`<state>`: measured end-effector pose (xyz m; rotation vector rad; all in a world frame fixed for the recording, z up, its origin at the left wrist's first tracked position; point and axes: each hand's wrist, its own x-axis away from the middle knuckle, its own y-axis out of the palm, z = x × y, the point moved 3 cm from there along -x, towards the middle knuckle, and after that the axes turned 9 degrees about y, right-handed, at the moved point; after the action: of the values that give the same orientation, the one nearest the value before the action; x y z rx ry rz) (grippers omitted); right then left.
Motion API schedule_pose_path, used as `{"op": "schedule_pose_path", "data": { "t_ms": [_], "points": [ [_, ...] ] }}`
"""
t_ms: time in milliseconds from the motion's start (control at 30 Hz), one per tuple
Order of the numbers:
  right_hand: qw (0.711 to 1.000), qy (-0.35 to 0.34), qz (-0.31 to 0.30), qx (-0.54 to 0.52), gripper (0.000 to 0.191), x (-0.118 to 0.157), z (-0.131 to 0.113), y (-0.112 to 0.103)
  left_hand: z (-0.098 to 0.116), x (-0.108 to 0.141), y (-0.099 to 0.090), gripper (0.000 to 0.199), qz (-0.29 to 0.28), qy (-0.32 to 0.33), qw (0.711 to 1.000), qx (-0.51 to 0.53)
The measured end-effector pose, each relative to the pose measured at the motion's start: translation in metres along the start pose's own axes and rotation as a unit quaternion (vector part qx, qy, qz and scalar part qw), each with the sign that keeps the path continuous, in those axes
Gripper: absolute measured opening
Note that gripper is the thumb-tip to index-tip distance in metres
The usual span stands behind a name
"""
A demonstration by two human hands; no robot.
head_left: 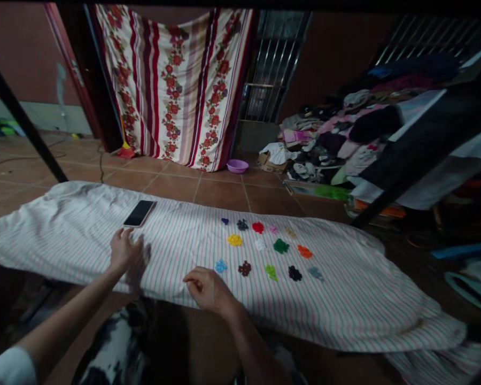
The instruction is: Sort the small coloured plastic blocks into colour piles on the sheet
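Observation:
My left hand (124, 249) is over the striped cloth (176, 240), just below a dark-screened phone (139, 213). Its fingers are a little apart, with nothing visible between them; whether the fingertips touch the phone I cannot tell. Nearer the cloth's front edge, my right hand (209, 290) is closed, thumb and fingers drawn together, and anything inside is hidden. Beside it is a light blue pile of small pieces (220, 266). Further right are several more piles sorted by colour, among them brown (244, 268), yellow (234, 240), red (258, 228), green (281, 246) and orange (304, 251).
Beyond the cloth-covered surface lies a tiled floor (180, 184) with a purple basin (238, 166). A floral curtain (176, 91) hangs behind. Clothes (336, 133) are heaped at the right, and dark poles (24, 117) slant at both sides.

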<state>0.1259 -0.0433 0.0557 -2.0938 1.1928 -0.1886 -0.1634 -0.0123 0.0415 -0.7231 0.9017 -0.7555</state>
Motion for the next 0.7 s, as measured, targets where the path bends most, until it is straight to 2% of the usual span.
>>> {"op": "schedule_pose_path", "data": {
  "t_ms": [67,167,333,433,533,700],
  "points": [
    [1.0,-0.014,-0.013,0.004,0.025,-0.007,-0.007,0.011,-0.007,-0.01,0.001,0.058,-0.003,-0.03,0.999,-0.022],
    [1.0,-0.017,-0.017,0.018,0.025,-0.014,-0.009,0.02,-0.012,-0.028,0.006,0.07,-0.02,-0.04,0.998,-0.042],
    [0.999,-0.011,0.001,0.04,0.026,-0.019,0.002,0.027,-0.022,-0.059,0.025,0.087,-0.042,-0.042,0.997,-0.047],
    [0.998,0.0,0.011,0.055,0.026,-0.02,0.01,0.03,-0.028,-0.068,0.035,0.088,-0.048,-0.052,0.996,-0.048],
    [0.998,0.005,0.012,0.064,0.026,-0.02,0.013,0.033,-0.029,-0.07,0.037,0.081,-0.041,-0.028,0.997,-0.06],
    [0.997,0.015,0.008,0.074,0.026,-0.02,0.011,0.033,-0.024,-0.066,0.031,0.075,-0.104,-0.037,0.984,-0.138]
  ]
}}
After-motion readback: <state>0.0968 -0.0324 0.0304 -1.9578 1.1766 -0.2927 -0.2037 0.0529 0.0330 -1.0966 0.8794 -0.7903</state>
